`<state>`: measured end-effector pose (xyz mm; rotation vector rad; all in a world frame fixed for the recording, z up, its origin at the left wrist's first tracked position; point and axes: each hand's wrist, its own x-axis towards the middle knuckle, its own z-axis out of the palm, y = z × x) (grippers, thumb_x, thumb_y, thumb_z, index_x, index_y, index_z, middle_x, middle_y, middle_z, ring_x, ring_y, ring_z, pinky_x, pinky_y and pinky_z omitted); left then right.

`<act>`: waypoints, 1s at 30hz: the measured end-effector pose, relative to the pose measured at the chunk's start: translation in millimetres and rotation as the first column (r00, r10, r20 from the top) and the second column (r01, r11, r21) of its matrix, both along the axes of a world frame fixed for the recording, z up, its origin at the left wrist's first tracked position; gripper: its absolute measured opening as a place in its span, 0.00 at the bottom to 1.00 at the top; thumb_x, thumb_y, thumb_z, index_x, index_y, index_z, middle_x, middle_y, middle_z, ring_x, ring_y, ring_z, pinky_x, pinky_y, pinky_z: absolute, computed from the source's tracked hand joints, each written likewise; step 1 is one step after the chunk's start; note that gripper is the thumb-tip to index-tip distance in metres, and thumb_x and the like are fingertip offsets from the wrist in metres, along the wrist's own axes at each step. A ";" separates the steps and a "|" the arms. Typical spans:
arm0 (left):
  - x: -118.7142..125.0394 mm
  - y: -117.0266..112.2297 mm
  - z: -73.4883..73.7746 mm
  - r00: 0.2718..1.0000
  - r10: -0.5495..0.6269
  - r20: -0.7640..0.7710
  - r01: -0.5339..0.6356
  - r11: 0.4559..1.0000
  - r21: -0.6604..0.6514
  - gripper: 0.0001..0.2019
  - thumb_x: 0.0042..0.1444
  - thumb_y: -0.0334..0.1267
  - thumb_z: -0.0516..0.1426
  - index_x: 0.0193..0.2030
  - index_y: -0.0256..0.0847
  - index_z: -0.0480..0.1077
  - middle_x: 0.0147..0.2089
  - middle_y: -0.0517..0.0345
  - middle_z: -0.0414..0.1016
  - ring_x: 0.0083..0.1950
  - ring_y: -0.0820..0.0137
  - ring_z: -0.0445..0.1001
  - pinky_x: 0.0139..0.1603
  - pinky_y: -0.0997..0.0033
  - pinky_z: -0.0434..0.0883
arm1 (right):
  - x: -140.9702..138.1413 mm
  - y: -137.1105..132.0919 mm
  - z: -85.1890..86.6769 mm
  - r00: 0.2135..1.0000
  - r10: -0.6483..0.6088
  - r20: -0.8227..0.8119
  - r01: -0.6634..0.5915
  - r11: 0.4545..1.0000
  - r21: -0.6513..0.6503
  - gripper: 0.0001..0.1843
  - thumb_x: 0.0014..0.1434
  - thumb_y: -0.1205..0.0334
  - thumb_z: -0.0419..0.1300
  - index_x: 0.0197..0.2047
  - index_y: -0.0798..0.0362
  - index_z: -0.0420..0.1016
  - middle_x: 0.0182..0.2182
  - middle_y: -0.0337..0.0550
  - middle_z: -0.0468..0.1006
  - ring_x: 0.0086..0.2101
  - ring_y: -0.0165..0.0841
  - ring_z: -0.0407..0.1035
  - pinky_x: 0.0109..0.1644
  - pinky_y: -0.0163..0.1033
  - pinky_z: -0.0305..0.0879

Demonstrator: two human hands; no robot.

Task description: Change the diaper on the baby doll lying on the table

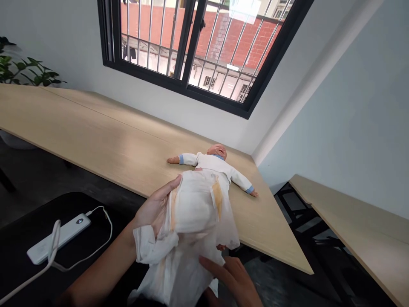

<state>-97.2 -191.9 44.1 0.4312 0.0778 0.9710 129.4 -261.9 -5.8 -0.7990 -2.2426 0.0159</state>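
Left-hand fingers (164,192) spread, supporting soft, light, crumpled disposable diaper (194,213) from side; right-hand fingers (220,268) spread flat on its lower part; floppy, take hold by thicker pad; baby doll (212,161) just beyond fingertips on wooden table (96,128)

"What's that lying there?"

"A baby doll (212,164), flat on its back just right of mid-frame, arms flung wide, in a white top with blue cuffs."

"And its legs?"

"Can't see them. That crumpled white diaper (191,213) covers them, hanging in the lower middle of the frame, streaked with yellow-orange marks, its edges all loose."
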 end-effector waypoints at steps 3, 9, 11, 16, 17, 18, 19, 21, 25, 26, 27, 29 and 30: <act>2.0 -2.5 2.7 0.997 0.031 -0.072 -0.033 0.999 -0.034 0.27 0.65 0.45 0.51 0.68 0.37 0.57 0.53 0.47 0.77 0.55 0.58 0.75 0.64 0.59 0.62 | -10.1 2.1 -8.4 0.994 -0.078 0.077 0.075 0.997 0.032 0.21 0.59 0.68 0.56 0.55 0.45 0.72 0.36 0.43 0.79 0.34 0.34 0.74 0.37 0.35 0.73; 13.1 -13.3 4.0 0.975 0.079 -0.207 -0.056 0.992 0.112 0.27 0.63 0.45 0.53 0.67 0.39 0.58 0.56 0.46 0.74 0.58 0.58 0.72 0.63 0.60 0.62 | -9.6 4.7 -4.6 0.988 -0.130 -0.084 0.141 0.979 0.144 0.06 0.58 0.68 0.61 0.36 0.48 0.76 0.27 0.38 0.78 0.26 0.30 0.72 0.33 0.35 0.68; 16.6 -17.2 1.7 0.960 0.062 -0.274 -0.004 0.978 0.209 0.27 0.63 0.45 0.54 0.66 0.38 0.60 0.58 0.44 0.73 0.60 0.57 0.70 0.64 0.59 0.61 | -10.9 2.7 -1.5 0.966 -0.174 -0.191 0.204 0.967 0.151 0.06 0.58 0.68 0.61 0.38 0.49 0.76 0.27 0.38 0.78 0.26 0.30 0.71 0.32 0.35 0.67; 22.6 -34.0 0.6 0.878 0.080 -0.472 0.155 0.885 0.439 0.26 0.62 0.49 0.55 0.64 0.43 0.64 0.65 0.46 0.64 0.69 0.54 0.57 0.69 0.52 0.50 | -24.4 -7.5 0.8 0.822 -0.379 -0.424 0.442 0.895 0.057 0.03 0.61 0.63 0.61 0.37 0.49 0.77 0.30 0.40 0.80 0.30 0.33 0.73 0.33 0.36 0.65; 23.5 -37.9 0.6 0.852 0.110 -0.511 0.181 0.855 0.486 0.28 0.59 0.49 0.58 0.65 0.45 0.63 0.67 0.48 0.61 0.71 0.53 0.53 0.70 0.50 0.48 | -27.1 -9.3 0.6 0.798 -0.411 -0.442 0.479 0.876 0.052 0.03 0.60 0.61 0.62 0.36 0.49 0.76 0.30 0.41 0.80 0.30 0.34 0.73 0.32 0.36 0.64; 24.6 -41.3 0.1 0.824 0.144 -0.547 0.207 0.824 0.528 0.31 0.56 0.47 0.61 0.65 0.47 0.62 0.69 0.49 0.58 0.72 0.52 0.48 0.70 0.49 0.45 | -29.1 -10.7 0.2 0.776 -0.437 -0.455 0.510 0.859 0.045 0.03 0.59 0.60 0.62 0.35 0.49 0.76 0.30 0.41 0.79 0.29 0.34 0.72 0.30 0.36 0.63; 25.8 -44.0 -1.0 0.795 0.180 -0.580 0.229 0.795 0.561 0.34 0.52 0.46 0.64 0.66 0.48 0.61 0.70 0.50 0.56 0.73 0.51 0.44 0.70 0.48 0.44 | -30.4 -11.5 -0.5 0.758 -0.459 -0.463 0.533 0.845 0.036 0.04 0.59 0.59 0.63 0.34 0.50 0.76 0.29 0.41 0.79 0.27 0.33 0.72 0.29 0.36 0.62; 29.2 -46.6 -5.1 0.736 0.255 -0.628 0.244 0.765 0.596 0.39 0.48 0.43 0.66 0.67 0.51 0.58 0.72 0.50 0.52 0.73 0.50 0.42 0.70 0.46 0.45 | -30.8 -11.4 -2.7 0.744 -0.473 -0.471 0.547 0.837 0.024 0.06 0.59 0.58 0.63 0.34 0.50 0.76 0.28 0.41 0.78 0.25 0.33 0.70 0.28 0.36 0.61; 37.7 -42.4 -15.9 0.684 0.344 -0.643 0.162 0.788 0.594 0.36 0.54 0.40 0.62 0.69 0.52 0.55 0.67 0.51 0.60 0.66 0.53 0.60 0.66 0.51 0.57 | -28.8 -6.7 -6.8 0.755 -0.446 -0.480 0.536 0.842 0.060 0.08 0.60 0.56 0.61 0.37 0.51 0.77 0.27 0.42 0.78 0.26 0.34 0.70 0.30 0.37 0.62; 39.3 -40.5 -17.7 0.688 0.348 -0.637 0.138 0.799 0.586 0.34 0.55 0.40 0.61 0.68 0.52 0.56 0.64 0.52 0.64 0.63 0.55 0.65 0.64 0.54 0.61 | -29.1 -5.3 -7.0 0.755 -0.449 -0.478 0.543 0.837 0.072 0.07 0.60 0.57 0.62 0.37 0.51 0.77 0.26 0.41 0.78 0.26 0.34 0.70 0.31 0.38 0.62; 40.4 -38.8 -19.0 0.693 0.347 -0.632 0.120 0.808 0.576 0.32 0.56 0.40 0.60 0.68 0.51 0.57 0.61 0.53 0.68 0.59 0.56 0.69 0.62 0.56 0.63 | -29.8 -4.1 -6.9 0.754 -0.454 -0.475 0.551 0.830 0.082 0.06 0.60 0.58 0.62 0.36 0.51 0.77 0.25 0.40 0.77 0.25 0.33 0.70 0.31 0.38 0.62; 41.0 -36.0 -19.6 0.690 0.344 -0.636 0.105 0.822 0.559 0.28 0.58 0.41 0.58 0.66 0.49 0.60 0.54 0.55 0.74 0.53 0.58 0.73 0.58 0.60 0.67 | -32.3 -2.3 -6.5 0.757 -0.454 -0.469 0.558 0.824 0.102 0.03 0.59 0.61 0.64 0.36 0.50 0.77 0.24 0.38 0.77 0.24 0.32 0.69 0.31 0.37 0.62; 40.5 -35.1 -19.1 0.686 0.343 -0.642 0.107 0.825 0.556 0.27 0.59 0.42 0.58 0.65 0.47 0.62 0.51 0.56 0.75 0.50 0.59 0.74 0.57 0.61 0.68 | -33.6 -1.6 -6.6 0.758 -0.454 -0.467 0.560 0.821 0.111 0.02 0.59 0.62 0.64 0.36 0.50 0.76 0.24 0.38 0.77 0.24 0.31 0.68 0.32 0.37 0.62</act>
